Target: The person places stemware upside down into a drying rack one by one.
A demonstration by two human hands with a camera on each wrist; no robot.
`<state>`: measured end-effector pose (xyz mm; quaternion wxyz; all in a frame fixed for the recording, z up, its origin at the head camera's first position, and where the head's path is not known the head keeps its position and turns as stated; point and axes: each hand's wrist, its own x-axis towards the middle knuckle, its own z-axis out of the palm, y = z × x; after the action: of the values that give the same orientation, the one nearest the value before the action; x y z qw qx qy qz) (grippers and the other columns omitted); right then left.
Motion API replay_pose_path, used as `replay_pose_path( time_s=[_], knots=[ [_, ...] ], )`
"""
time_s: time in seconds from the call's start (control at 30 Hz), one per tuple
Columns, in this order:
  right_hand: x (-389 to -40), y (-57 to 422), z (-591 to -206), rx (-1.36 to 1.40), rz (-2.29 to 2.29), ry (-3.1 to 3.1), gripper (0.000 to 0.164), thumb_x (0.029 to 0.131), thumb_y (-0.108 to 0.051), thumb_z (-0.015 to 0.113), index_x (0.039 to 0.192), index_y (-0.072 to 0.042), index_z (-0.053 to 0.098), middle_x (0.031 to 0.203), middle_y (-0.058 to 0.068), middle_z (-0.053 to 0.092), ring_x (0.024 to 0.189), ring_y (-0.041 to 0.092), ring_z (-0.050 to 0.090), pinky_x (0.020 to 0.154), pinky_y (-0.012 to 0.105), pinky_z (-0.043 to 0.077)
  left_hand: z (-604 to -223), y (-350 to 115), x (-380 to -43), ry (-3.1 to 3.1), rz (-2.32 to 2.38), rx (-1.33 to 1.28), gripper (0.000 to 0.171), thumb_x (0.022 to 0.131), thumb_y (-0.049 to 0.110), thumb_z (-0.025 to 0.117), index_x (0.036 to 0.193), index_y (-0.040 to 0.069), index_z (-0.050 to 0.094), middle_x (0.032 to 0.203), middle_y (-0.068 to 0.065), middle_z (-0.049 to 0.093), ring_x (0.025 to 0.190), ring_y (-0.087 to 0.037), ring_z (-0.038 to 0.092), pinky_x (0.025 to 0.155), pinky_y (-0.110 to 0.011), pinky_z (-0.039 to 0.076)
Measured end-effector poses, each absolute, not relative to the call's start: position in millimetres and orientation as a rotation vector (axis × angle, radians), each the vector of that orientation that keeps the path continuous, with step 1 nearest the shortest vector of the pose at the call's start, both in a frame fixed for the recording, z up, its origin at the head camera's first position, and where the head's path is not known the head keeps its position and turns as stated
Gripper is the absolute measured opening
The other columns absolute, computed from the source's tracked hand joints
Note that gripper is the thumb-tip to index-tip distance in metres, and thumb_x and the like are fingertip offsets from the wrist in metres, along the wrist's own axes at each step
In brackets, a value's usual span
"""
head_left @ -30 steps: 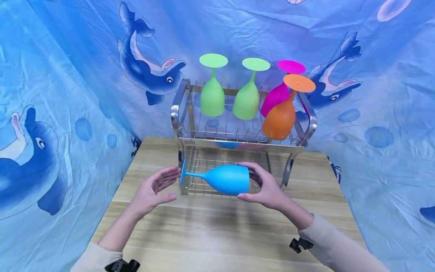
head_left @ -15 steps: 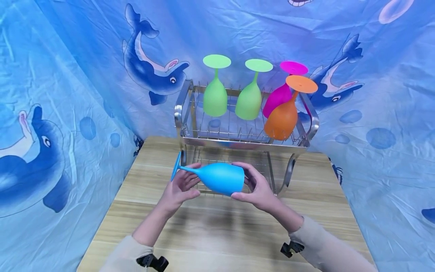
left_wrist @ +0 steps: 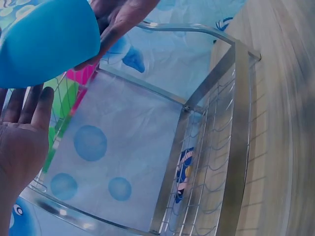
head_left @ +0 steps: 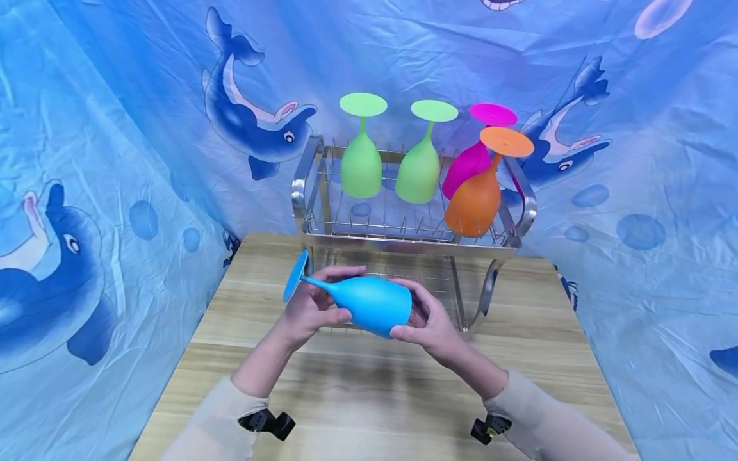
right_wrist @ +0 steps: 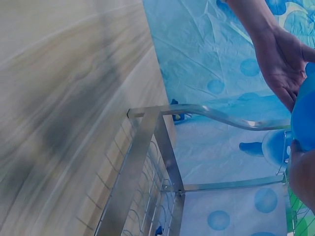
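A blue wine glass (head_left: 375, 304) lies on its side in the air before the rack, its foot to the left and its mouth to the right. My left hand (head_left: 304, 314) holds it where stem meets bowl, thumb in front and fingers behind; the foot sticks out past that hand. At the rim, my right hand (head_left: 435, 330) grips the bowl between thumb and fingers, some fingertips hidden behind it. The left wrist view shows the bowl (left_wrist: 49, 42) above the left hand's outstretched fingers (left_wrist: 42, 110). In the right wrist view, only part of the glass (right_wrist: 305, 118) appears.
A two-tier metal dish rack (head_left: 403, 245) stands at the table's back. Upside down on its top tier are two green wine glasses (head_left: 361, 168) (head_left: 418, 173), a magenta one (head_left: 461, 168) and an orange one (head_left: 475, 202). A dolphin-print curtain (head_left: 144, 128) surrounds the wooden table (head_left: 357, 397).
My left hand has moved right, from beside the foot to the stem and bowl. The wine glass has shifted slightly left and tilted, foot end higher. My right hand keeps its grip.
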<state>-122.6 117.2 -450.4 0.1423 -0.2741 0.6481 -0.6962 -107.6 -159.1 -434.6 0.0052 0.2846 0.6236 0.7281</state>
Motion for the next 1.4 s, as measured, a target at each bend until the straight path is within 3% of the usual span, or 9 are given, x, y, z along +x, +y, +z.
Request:
replay_pose_path(
  time_s=[0.13, 0.37, 0.67, 0.93, 1.2, 1.4],
  knots=[
    [-121.0, 115.7, -450.7, -0.787, -2.02, 1.854, 0.085, 0.089, -0.03, 0.09, 0.157, -0.007, 0.045, 0.152, 0.022, 0.045, 0.137, 0.04, 0.05, 0.104, 0.034, 0.058, -431.5, -160.7, -106.0, 1.988, 2.211, 0.868, 0.063, 0.094, 0.027, 0.085, 0.147, 0.006, 0.058, 0.154, -0.01, 0.058, 0.141, -0.039, 0.049, 0.103, -0.047, 0.06],
    [-118.1, 115.6, -453.8, -0.754, -2.02, 1.853, 0.086, 0.09, -0.033, 0.089, 0.157, -0.006, 0.044, 0.153, 0.022, 0.044, 0.136, 0.04, 0.049, 0.102, 0.034, 0.058, -428.7, -160.4, -103.9, 2.004, 2.15, 0.837, 0.067, 0.093, 0.022, 0.086, 0.148, 0.002, 0.054, 0.157, -0.028, 0.049, 0.14, -0.047, 0.049, 0.101, -0.05, 0.061],
    [-117.0, 114.6, -460.2, -0.704, -2.01, 1.814, 0.089, 0.091, -0.034, 0.087, 0.159, -0.003, 0.039, 0.156, 0.024, 0.039, 0.139, 0.042, 0.047, 0.105, 0.035, 0.056, -424.8, -159.2, -106.7, 1.934, 2.164, 0.843, 0.054, 0.093, 0.018, 0.086, 0.142, 0.015, 0.064, 0.152, -0.006, 0.061, 0.139, -0.043, 0.052, 0.101, -0.051, 0.061],
    [-118.9, 113.4, -465.6, -0.712, -1.99, 1.836, 0.091, 0.092, -0.037, 0.086, 0.159, 0.002, 0.04, 0.155, 0.027, 0.042, 0.138, 0.043, 0.05, 0.107, 0.034, 0.055, -418.1, -162.0, -106.6, 2.0, 2.098, 0.831, 0.056, 0.093, 0.021, 0.087, 0.141, 0.007, 0.062, 0.152, -0.021, 0.058, 0.137, -0.045, 0.053, 0.1, -0.051, 0.062],
    [-118.3, 109.0, -465.6, -0.73, -1.984, 1.835, 0.094, 0.092, -0.042, 0.086, 0.161, 0.001, 0.038, 0.157, 0.026, 0.042, 0.141, 0.046, 0.049, 0.11, 0.041, 0.055, -404.5, -168.8, -112.7, 2.125, 2.003, 0.927, 0.059, 0.09, 0.024, 0.089, 0.138, 0.002, 0.065, 0.144, -0.02, 0.066, 0.129, -0.038, 0.064, 0.098, -0.05, 0.062],
    [-118.9, 107.6, -462.1, -0.755, -2.0, 1.806, 0.099, 0.091, -0.044, 0.086, 0.163, 0.001, 0.034, 0.16, 0.027, 0.04, 0.142, 0.047, 0.048, 0.107, 0.034, 0.057, -384.1, -171.2, -117.9, 2.224, 1.886, 0.984, 0.057, 0.089, 0.028, 0.091, 0.137, 0.006, 0.07, 0.14, -0.014, 0.07, 0.129, -0.034, 0.066, 0.098, -0.05, 0.062]
  ],
)
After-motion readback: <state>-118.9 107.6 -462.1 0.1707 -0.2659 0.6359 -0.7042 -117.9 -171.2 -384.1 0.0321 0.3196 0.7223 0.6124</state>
